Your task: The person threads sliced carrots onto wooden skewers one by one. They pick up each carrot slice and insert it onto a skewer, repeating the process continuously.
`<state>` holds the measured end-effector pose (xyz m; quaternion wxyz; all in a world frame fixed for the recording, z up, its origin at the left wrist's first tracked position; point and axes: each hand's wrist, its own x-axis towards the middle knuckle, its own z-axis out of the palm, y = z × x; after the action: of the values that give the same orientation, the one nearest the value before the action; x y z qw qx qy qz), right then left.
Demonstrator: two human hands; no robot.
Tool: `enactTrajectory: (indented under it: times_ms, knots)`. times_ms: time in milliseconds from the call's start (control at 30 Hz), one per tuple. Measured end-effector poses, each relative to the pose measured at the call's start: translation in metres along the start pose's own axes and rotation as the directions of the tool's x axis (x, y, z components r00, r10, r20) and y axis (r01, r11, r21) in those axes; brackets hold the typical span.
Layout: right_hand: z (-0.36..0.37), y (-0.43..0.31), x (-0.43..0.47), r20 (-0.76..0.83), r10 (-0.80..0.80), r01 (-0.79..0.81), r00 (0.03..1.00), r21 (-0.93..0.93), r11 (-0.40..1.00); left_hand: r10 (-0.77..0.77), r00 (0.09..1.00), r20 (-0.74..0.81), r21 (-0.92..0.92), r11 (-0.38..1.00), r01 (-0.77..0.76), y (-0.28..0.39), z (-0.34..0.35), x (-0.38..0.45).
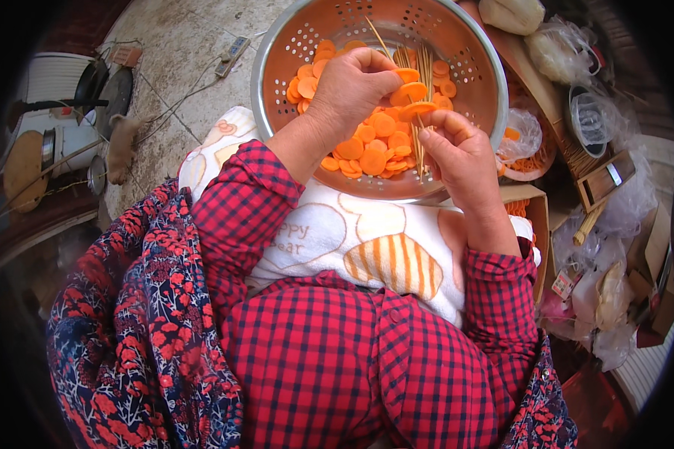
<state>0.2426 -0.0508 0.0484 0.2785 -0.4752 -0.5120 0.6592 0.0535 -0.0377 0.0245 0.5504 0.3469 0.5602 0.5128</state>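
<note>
A metal colander (292, 53) rests on a patterned towel (309, 230) across my lap. Round carrot slices (373, 160) lie in it, and a bundle of thin wooden skewers (425, 64) stands among them. Between thumb and fingers my left hand (353, 84) pinches a carrot slice at the upper part of a skewer (377, 36). Lower on that skewer, my right hand (455, 149) holds its end beside another threaded slice (417, 110). One more slice (408, 94) sits on the skewer between the two hands. My fingers partly hide the skewer.
Right of the colander are a bowl with shredded carrot (531, 163), a cardboard box (531, 193), a wooden-framed slicer (605, 178) and plastic bags (629, 196). A power strip (233, 56) with cords lies on the floor at upper left, near pans and a round board (25, 168).
</note>
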Motion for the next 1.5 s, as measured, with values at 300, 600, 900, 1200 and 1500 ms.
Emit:
enactTrajectory:
  times_ms: [300, 600, 900, 1200, 1500]
  knots:
    - [-0.003, 0.002, 0.005, -0.019, -0.006, 0.007, 1.000, 0.014, 1.000, -0.014, 0.997, 0.070, 0.036, 0.999, 0.012, 0.003, -0.011, 0.011]
    - [-0.005, 0.003, 0.006, -0.008, 0.004, -0.003, 1.000, 0.096, 0.995, 0.020, 0.981, 0.192, 0.946, 0.263, -0.190, -0.025, -0.033, 0.029]
    - [-0.003, 0.002, 0.003, -0.018, -0.004, 0.004, 1.000, 0.024, 1.000, 0.040, 0.998, 0.054, 0.937, 0.345, -0.064, -0.024, -0.038, 0.038]
    - [-0.003, 0.004, 0.003, 0.004, -0.009, 0.009, 1.000, -0.023, 1.000, 0.084, 0.991, 0.102, 0.980, 0.162, -0.114, -0.023, -0.036, 0.033]
    - [-0.001, 0.008, 0.001, 0.072, 0.009, -0.004, 0.997, -0.073, 0.997, -0.091, 0.982, -0.167, 0.328, 0.934, 0.142, 0.010, -0.052, 0.045]
